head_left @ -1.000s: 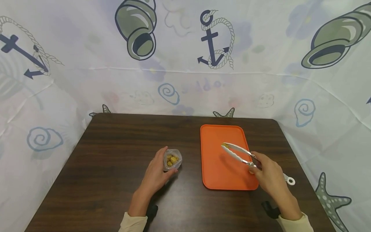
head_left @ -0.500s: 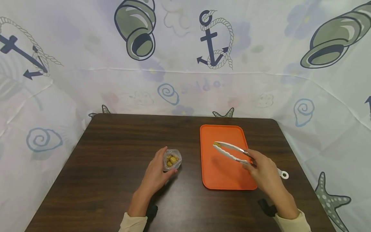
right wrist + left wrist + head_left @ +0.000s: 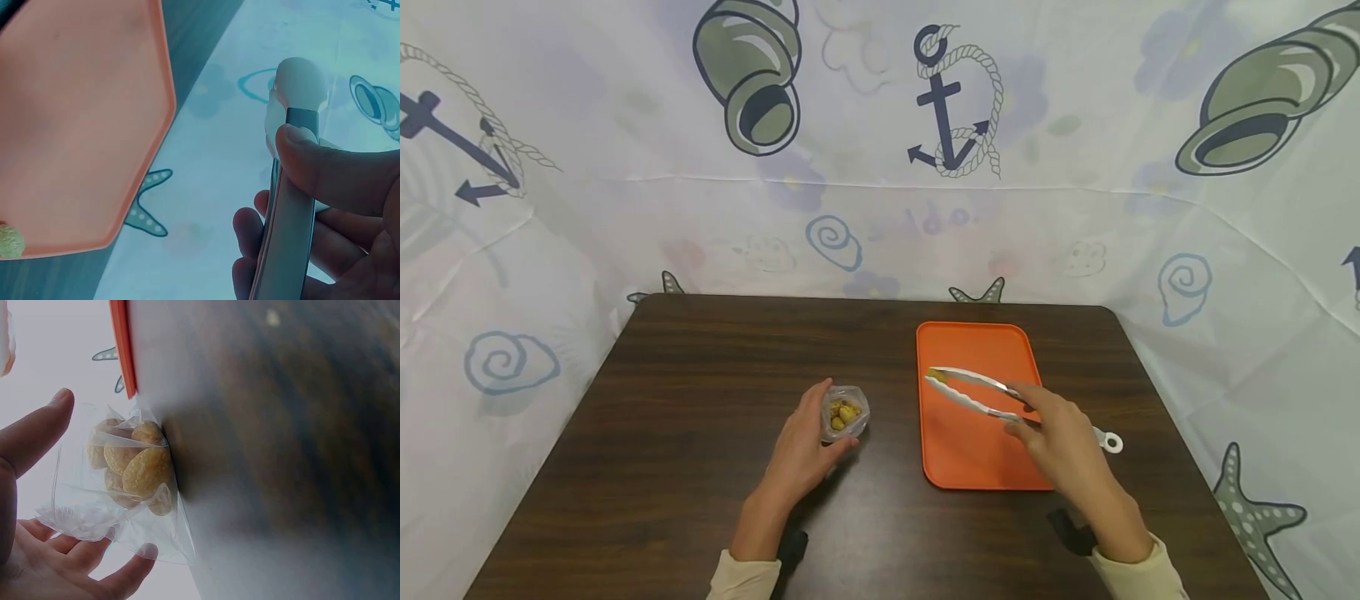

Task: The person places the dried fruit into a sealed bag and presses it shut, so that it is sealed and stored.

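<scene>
1. Clearly, the fingers (image 3: 249, 231) of the right hand (image 3: 1066, 433) are closed round the tongs (image 3: 290, 225), with the thumb laid along one arm of the tool.
2. On the left hand (image 3: 797, 454), the fingers are spread wide and curve loosely about a clear plastic bag (image 3: 81, 515); fingertips touch its side, while it is hard to tell whether the thumb does.
3. Between the tips of the tongs, which stand slightly parted, sits a tan piece (image 3: 937, 376). The tongs slant across the tray (image 3: 955, 467), their tips above its left part, and a white ring shows at the handle end behind the right hand.
4. Inside the bag, several rounded yellow-brown lumps (image 3: 147, 472) lie clustered; the bag stands on the table (image 3: 700, 367), left of the tray and apart from it.
5. The tray is orange and rectangular with a raised rim. At its edge in the right wrist view, a yellowish-green lump (image 3: 10, 242) is partly cut off by the frame.
6. Both wrists show black straps (image 3: 793, 550) and pale cream sleeves (image 3: 743, 577).
7. Beyond the dark wood-grained table hangs a white cloth (image 3: 662, 225) printed with anchors, shells and starfish.
</scene>
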`<state>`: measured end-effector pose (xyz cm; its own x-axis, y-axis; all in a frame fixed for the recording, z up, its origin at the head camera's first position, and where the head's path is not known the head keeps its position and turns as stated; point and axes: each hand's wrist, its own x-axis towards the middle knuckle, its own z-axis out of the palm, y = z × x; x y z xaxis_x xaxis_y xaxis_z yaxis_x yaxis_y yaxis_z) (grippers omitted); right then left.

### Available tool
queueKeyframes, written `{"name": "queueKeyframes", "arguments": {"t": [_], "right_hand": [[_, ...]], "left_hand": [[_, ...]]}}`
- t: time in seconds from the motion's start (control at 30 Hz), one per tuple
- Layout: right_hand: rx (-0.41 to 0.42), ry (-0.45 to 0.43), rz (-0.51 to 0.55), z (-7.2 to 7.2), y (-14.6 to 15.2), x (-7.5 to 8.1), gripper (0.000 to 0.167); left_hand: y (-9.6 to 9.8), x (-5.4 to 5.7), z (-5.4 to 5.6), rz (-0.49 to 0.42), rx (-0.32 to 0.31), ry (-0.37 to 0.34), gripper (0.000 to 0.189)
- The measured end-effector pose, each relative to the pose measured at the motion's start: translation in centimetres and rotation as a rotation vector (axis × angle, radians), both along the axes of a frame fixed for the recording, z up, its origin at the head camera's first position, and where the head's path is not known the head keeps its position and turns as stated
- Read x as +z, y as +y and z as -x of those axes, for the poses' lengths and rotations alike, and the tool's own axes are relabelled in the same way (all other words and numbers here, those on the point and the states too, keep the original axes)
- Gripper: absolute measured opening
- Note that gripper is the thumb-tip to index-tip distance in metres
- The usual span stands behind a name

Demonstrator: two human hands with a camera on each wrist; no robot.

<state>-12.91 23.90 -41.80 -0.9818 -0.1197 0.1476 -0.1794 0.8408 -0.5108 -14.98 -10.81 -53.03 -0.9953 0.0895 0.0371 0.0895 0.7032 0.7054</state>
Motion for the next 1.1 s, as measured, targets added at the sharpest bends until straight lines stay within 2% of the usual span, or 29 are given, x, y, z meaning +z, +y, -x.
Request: {"name": "queueKeyframes", "arguments": {"t": [0.3,0.7,0.87,1.1], "right_hand": [[0.076,0.018,0.017,0.2,-1.5,0.7,0.054],[0.104,-0.001,0.011,0.4,-3.6,0.7,0.057],[0.132,0.034,0.022,0.4,-4.3,0.7,0.058],[0.155,0.036,0.022,0.4,-5.0,0.5,0.057]], "left_hand": [[0.0,0.1,0.0,-0.007,0.002,-0.008,0.1],[0.0,0.1,0.1,-0.014,0.004,-0.008,0.099],[0.0,0.1,0.1,-0.012,0.0,0.005,0.099],[0.1,0.0,0.0,-0.007,0.002,0.035,0.1]]}}
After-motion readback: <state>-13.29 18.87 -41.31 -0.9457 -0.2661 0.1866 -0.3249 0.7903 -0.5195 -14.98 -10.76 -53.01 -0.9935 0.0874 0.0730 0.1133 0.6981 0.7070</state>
